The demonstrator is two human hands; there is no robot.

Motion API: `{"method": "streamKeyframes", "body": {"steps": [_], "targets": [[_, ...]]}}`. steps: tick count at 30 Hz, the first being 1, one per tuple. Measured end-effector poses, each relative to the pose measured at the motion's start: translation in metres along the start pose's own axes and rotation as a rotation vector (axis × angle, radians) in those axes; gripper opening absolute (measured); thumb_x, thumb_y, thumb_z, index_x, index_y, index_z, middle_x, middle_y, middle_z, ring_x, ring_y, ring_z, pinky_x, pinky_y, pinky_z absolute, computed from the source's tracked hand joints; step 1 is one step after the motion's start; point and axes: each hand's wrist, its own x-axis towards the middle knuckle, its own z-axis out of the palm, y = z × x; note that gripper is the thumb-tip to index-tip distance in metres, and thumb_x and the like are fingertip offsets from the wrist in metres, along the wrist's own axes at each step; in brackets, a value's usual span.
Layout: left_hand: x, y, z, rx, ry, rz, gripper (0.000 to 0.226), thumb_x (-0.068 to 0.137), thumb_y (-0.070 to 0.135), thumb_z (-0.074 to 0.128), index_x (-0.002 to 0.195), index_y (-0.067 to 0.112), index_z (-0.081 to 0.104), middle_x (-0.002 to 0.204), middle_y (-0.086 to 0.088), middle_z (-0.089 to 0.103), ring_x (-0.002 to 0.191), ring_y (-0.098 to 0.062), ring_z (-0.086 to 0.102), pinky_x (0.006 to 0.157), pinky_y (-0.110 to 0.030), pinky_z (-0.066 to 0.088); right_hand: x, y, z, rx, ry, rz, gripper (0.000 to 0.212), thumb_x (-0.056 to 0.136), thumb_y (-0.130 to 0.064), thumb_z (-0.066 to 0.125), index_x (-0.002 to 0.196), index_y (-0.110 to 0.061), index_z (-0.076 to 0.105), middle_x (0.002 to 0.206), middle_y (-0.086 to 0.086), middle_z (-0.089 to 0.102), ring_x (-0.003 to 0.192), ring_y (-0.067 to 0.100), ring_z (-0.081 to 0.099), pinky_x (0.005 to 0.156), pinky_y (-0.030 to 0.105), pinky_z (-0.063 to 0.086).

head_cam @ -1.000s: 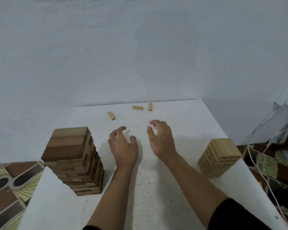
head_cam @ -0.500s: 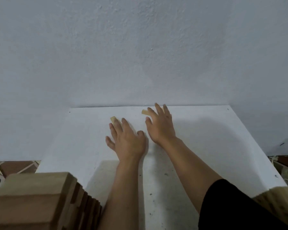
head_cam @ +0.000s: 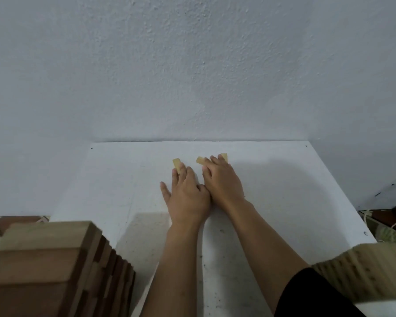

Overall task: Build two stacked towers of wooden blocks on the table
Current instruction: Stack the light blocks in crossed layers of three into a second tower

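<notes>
the white desk [head_cam: 284, 191] runs up to the wall [head_cam: 192, 76], and the dark tower [head_cam: 44, 271] now fills its near left corner, much bigger in view than a second ago because the person has leaned in. the light tower [head_cam: 364, 271] stands well apart from the dark tower, across the desk at the near right corner, only partly in view.

a second ago both hands hovered ahead of the dark tower with curled fingers, short of the loose pieces. now they have stretched far beyond the dark tower, almost to the wall. the left hand [head_cam: 188, 193] lies flat with straight fingers, their tips on the near end of the left block [head_cam: 176, 162]. the right hand [head_cam: 224, 181], touching it at the thumb side, has straight fingers spread over the middle block [head_cam: 200, 160] and the right block [head_cam: 224, 156]. nothing is grasped yet; the fingers are released and only touch.

i'd say both towers look close to done, and these three strays, the farthest things from the dark tower, are being gathered to top them off.
</notes>
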Motion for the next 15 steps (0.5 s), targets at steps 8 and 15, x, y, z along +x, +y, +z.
{"method": "streamKeyframes", "body": {"steps": [8,15], "targets": [[-0.072,-0.014,0.013,-0.052,0.027,0.197,0.078,0.089,0.039,0.000,0.159,0.020,0.029,0.169,0.004,0.016,0.156,-0.014,0.005,0.123,-0.032,-0.006,-0.073,0.008,0.001,0.079,0.034,-0.024,0.041,0.106,-0.016,0.040,0.144,-0.020,0.055,0.154,-0.001,0.047,0.149,0.010,0.029,0.120,0.031,0.027],[-0.149,-0.039,0.008,-0.013,-0.020,0.387,0.077,0.089,0.040,0.001,0.161,0.021,0.018,0.164,0.009,0.002,0.154,-0.011,-0.006,0.123,-0.025,-0.011,-0.166,0.003,0.004,0.102,0.076,-0.046,0.042,0.105,-0.014,0.045,0.146,-0.013,0.051,0.155,-0.001,0.045,0.148,0.009,0.032,0.121,0.023,0.022]]}}
